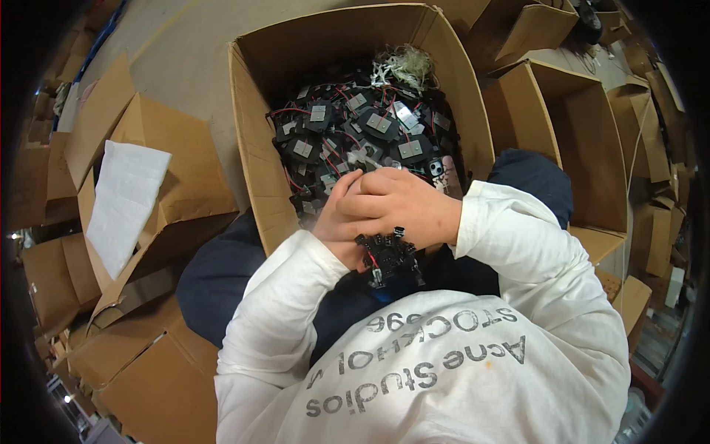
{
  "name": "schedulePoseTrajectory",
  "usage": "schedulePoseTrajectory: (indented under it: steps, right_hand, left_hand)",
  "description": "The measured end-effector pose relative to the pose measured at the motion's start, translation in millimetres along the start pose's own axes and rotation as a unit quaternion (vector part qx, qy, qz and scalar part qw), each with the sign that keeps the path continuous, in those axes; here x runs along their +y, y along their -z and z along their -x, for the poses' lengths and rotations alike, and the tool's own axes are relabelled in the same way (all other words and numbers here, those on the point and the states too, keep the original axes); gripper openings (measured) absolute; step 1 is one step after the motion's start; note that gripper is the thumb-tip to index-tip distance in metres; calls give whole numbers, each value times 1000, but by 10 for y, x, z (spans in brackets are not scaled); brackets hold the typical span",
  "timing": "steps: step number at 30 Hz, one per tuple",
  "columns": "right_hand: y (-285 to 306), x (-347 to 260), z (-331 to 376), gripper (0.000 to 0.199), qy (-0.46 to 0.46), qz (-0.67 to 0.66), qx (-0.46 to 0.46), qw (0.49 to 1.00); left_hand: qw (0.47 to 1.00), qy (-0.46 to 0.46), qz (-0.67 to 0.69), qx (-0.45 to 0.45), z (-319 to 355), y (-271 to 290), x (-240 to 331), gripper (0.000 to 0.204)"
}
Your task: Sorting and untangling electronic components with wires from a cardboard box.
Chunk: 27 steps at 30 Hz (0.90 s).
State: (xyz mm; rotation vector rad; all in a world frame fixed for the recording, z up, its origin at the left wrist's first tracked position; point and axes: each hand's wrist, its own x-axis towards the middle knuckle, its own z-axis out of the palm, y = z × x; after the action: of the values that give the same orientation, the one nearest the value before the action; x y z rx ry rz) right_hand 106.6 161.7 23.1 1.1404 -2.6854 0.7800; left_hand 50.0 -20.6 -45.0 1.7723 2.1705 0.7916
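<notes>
My hands are clasped together over the near edge of the open box. The right hand [414, 207] lies on top, its fingers curled across the left hand [342, 218], which is closed too. From beneath them, toward my body, sticks out a black plastic part with a red wire and small metal bits [388, 259]. Both hands seem pressed round this black part, though the grip itself is hidden. Beyond the fingers, the box holds a heap of black parts [379, 124] with metal plates and red and black wires. A pinkish phone-case-like piece [444, 176] lies near my right wrist.
The tall cardboard box [251, 148] stands between my knees. A tangle of pale stringy material [403, 68] lies at its far right corner. To the left, a white foam sheet [126, 203] leans on an opened carton [177, 155]. Another open carton [584, 148] stands at right.
</notes>
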Motion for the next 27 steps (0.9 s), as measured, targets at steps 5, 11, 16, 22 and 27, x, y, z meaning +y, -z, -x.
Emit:
schedulePoseTrajectory:
  steps: [5,11,16,22,27]
  right_hand:
    - [-3,222,-20,29,38,-80,135,987]
    - [123,149,101,36,-48,-106,89,989]
    - [68,49,127,40,65,20,52,996]
    - [60,-67,61,36,128,107,84,982]
    - [177,85,158,58,-30,131,125,983]
  left_hand:
    - [973,62,215,55,-61,231,1,68]
    - [593,137,793,-1,-69,601,7,101]
    - [451,173,864,141,-109,537,67,61]
    - [689,222,679,123,9,547,18,32]
    - [766,315,494,263,42,754,20,31]
